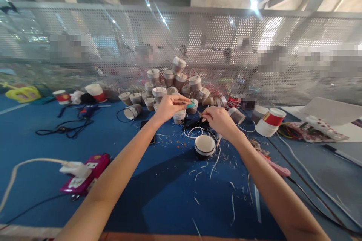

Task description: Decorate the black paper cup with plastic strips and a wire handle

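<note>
Both my hands are raised over the middle of the table, a short distance apart. My left hand (172, 107) pinches a small teal object (191, 104) at its fingertips; its kind cannot be made out. Closed at the fingertips, my right hand (217, 118) faces it, and whatever thin thing it pinches is too small to name. Just below them a small cup (204, 147) stands upright, white inside, with a dark outside and a pale band. Behind my hands is a pile of wrapped cups (160, 93) with string handles, partly hidden by my fingers.
A purple power strip (92, 173) with a white plug lies at left. Black cables (68, 128) sit behind it. At right are a pink glue gun (275, 165), a red-banded paper cup (273, 118) and a red can (233, 101). White scraps (216, 163) litter the blue table (158, 203).
</note>
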The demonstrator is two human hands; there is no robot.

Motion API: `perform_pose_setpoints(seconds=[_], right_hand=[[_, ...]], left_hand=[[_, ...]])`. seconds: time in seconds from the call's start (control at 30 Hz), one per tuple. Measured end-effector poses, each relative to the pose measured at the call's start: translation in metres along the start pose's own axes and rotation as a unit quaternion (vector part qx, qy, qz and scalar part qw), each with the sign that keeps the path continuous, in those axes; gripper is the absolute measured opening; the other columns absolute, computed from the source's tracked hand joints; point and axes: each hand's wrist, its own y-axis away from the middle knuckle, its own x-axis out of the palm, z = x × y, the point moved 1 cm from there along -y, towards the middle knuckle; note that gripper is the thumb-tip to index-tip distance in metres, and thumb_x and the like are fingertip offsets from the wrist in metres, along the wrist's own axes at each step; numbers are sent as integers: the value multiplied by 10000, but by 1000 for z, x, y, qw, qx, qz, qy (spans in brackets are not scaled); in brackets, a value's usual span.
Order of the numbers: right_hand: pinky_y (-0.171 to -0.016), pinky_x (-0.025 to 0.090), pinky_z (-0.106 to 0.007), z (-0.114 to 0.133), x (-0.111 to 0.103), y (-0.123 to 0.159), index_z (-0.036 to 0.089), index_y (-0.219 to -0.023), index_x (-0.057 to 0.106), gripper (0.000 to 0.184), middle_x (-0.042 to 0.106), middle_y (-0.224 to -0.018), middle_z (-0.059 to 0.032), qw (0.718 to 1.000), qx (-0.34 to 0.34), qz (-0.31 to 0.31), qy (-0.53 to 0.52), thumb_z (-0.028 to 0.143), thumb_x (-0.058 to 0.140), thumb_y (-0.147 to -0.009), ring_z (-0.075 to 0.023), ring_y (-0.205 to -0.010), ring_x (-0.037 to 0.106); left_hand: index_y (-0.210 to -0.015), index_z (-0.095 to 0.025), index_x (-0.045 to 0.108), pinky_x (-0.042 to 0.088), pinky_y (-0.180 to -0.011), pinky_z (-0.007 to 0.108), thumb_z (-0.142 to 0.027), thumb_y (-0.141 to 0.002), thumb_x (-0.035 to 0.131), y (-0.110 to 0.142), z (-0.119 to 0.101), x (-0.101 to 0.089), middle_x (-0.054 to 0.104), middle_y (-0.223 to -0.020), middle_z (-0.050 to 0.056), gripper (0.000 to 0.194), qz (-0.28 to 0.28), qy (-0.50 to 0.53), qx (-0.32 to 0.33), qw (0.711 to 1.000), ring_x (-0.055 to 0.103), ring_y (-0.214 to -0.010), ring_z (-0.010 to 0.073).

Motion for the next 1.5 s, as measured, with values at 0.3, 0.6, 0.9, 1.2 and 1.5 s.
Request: perform_pose_setpoints(seconds=[0.3, 0.6, 0.9, 1.2, 1.5], right_hand=[[-567, 325, -263, 3, 0, 4, 196, -822, 653, 160, 672, -841, -58, 995, 30, -11, 90, 196, 499, -866, -181, -765, 600], [-551, 296, -265, -5, 8, 2, 193, -809, 655, 175, 675, -834, -59, 994, 48, -40, 93, 242, 498, -871, -179, -739, 593], [-530, 278, -273, -1, 7, 4, 202, -818, 644, 193, 663, -829, -53, 990, 69, -64, 106, 255, 471, -885, -183, -752, 582], [-542, 264, -279, 3, 8, 6, 174, -837, 623, 194, 652, -839, -57, 983, 88, -76, 140, 225, 447, -900, -165, -776, 573], [-529, 239, -279, 3, 13, 8, 187, -842, 626, 199, 659, -852, -43, 984, 68, -97, 135, 234, 445, -910, -165, -793, 580]], left_hand=[[-910, -143, 677, 543, -788, 338, -220, -665, 721, 1, 2, 3, 736, -847, 83, 260, 17, 20, -39, 999, 699, -779, 188], [-831, -126, 663, 564, -722, 334, -239, -587, 787, -1, 10, 5, 727, -773, 76, 296, 6, 38, -52, 998, 692, -710, 186], [-858, -125, 635, 551, -753, 356, -272, -549, 809, 1, 9, 12, 725, -809, 77, 385, -37, 107, -46, 993, 685, -692, 180], [-893, -117, 644, 556, -769, 365, -261, -542, 810, 5, 10, 26, 726, -794, 74, 414, -50, 149, -52, 986, 683, -724, 184], [-817, -135, 654, 538, -666, 313, -265, -592, 775, 4, 13, 25, 695, -644, 36, 286, -83, 117, -42, 989, 659, -595, 161]])
